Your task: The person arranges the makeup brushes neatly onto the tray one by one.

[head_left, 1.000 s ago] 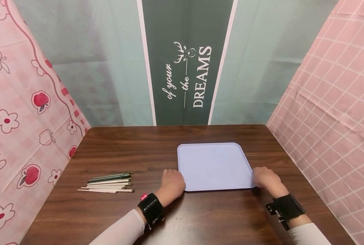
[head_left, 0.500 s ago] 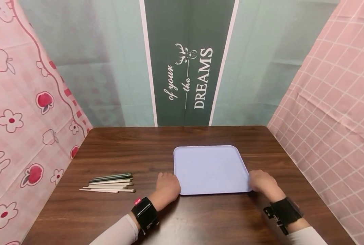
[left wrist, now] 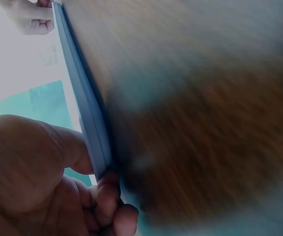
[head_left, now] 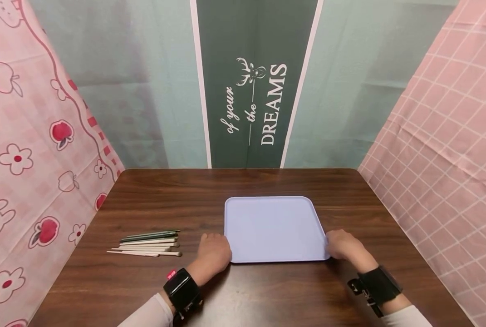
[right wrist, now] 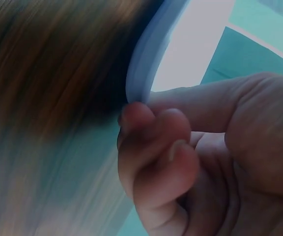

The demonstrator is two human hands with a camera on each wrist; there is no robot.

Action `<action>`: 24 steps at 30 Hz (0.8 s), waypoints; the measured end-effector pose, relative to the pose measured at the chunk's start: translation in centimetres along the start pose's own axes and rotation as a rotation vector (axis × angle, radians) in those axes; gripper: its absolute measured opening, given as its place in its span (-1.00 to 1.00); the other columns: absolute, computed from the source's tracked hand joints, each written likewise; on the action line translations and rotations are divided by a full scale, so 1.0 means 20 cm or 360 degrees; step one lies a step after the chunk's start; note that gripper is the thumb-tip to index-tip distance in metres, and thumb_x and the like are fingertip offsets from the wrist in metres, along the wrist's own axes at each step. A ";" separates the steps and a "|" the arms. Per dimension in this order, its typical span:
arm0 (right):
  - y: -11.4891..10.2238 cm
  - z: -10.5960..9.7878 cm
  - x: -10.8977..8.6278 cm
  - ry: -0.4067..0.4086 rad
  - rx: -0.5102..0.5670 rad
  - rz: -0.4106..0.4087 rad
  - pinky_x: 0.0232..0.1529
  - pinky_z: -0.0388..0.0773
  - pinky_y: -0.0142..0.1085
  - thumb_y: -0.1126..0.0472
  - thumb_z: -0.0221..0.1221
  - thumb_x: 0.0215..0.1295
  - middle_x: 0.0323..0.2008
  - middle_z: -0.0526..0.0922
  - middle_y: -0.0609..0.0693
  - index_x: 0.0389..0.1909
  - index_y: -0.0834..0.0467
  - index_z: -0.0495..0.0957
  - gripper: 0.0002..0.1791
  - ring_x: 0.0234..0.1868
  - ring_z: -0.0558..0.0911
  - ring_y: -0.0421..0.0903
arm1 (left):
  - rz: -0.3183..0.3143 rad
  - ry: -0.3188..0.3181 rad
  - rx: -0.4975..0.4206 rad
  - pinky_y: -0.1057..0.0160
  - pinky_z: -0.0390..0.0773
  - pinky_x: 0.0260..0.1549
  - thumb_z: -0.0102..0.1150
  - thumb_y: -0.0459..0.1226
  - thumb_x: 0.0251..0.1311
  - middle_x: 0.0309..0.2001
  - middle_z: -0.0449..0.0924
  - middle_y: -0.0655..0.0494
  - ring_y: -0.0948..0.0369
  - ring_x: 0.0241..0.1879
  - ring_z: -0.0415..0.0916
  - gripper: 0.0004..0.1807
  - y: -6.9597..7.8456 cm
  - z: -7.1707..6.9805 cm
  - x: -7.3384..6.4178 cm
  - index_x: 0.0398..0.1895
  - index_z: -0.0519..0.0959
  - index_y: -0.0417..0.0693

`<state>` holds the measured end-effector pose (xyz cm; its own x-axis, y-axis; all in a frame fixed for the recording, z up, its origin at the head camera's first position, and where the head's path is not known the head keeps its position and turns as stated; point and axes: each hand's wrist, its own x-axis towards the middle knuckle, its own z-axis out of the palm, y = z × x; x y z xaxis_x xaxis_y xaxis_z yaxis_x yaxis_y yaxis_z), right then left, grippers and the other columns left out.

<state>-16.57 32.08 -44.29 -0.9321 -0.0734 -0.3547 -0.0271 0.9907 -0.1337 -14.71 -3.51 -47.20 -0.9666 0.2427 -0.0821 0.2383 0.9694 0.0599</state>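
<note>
A pale lavender rectangular tray lies close over the wooden table between both hands. My left hand pinches its near left corner; the left wrist view has the thumb on top of the rim and curled fingers under it. At the near right corner my right hand grips the tray likewise, thumb above and fingers bent beneath the edge in the right wrist view. Nothing lies on the tray's surface.
Several thin brushes, some with green handles and some with cream ones, lie side by side on the left of the brown wooden table. Patterned curtains hang at the back and both sides.
Both hands have shifted the tray to the left and slightly nearer, towards the brushes. The grips on its corners look the same, and the brushes lie as before.
</note>
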 end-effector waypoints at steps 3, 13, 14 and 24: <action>-0.03 0.01 0.00 -0.0004 0.0018 -0.0029 -0.49 0.44 -0.24 0.33 0.13 0.08 -0.55 0.49 0.05 -0.49 0.20 0.49 -0.98 -0.51 0.51 -0.05 | -0.0014 -0.0003 -0.0005 0.07 0.31 -0.17 0.10 -0.32 0.23 -0.35 0.54 -0.05 0.03 -0.24 0.46 -0.87 -0.03 0.00 -0.01 -0.35 0.61 -0.20; -0.11 0.06 -0.02 0.0000 0.0119 -0.0100 -0.55 0.42 -0.29 0.31 0.16 0.14 -0.61 0.47 0.02 -0.52 0.19 0.45 -0.89 -0.59 0.51 -0.09 | -0.0027 0.0066 0.0009 0.05 0.31 -0.23 0.13 -0.35 0.21 -0.39 0.52 -0.07 0.02 -0.28 0.45 -0.88 -0.13 0.00 -0.07 -0.34 0.60 -0.26; -0.12 0.06 -0.02 0.0005 0.0116 -0.0108 -0.54 0.42 -0.29 0.31 0.17 0.15 -0.61 0.47 0.02 -0.52 0.19 0.45 -0.89 -0.58 0.51 -0.09 | -0.0034 0.0052 0.0010 0.05 0.31 -0.23 0.13 -0.35 0.21 -0.39 0.51 -0.07 0.02 -0.28 0.45 -0.88 -0.13 0.00 -0.07 -0.32 0.60 -0.27; -0.19 0.06 -0.04 -0.0038 0.0141 -0.0113 -0.50 0.43 -0.26 0.26 0.20 0.24 -0.55 0.47 0.03 -0.45 0.21 0.49 -0.87 -0.52 0.50 -0.08 | -0.0084 -0.0006 -0.0007 0.05 0.30 -0.23 0.11 -0.38 0.24 -0.38 0.49 -0.08 0.02 -0.29 0.42 -0.87 -0.20 -0.01 -0.11 -0.29 0.59 -0.31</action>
<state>-15.34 28.22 -44.61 -0.9201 -0.1466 -0.3631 -0.0595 0.9689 -0.2403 -13.63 -7.81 -47.01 -0.9775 0.1913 -0.0891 0.1865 0.9806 0.0595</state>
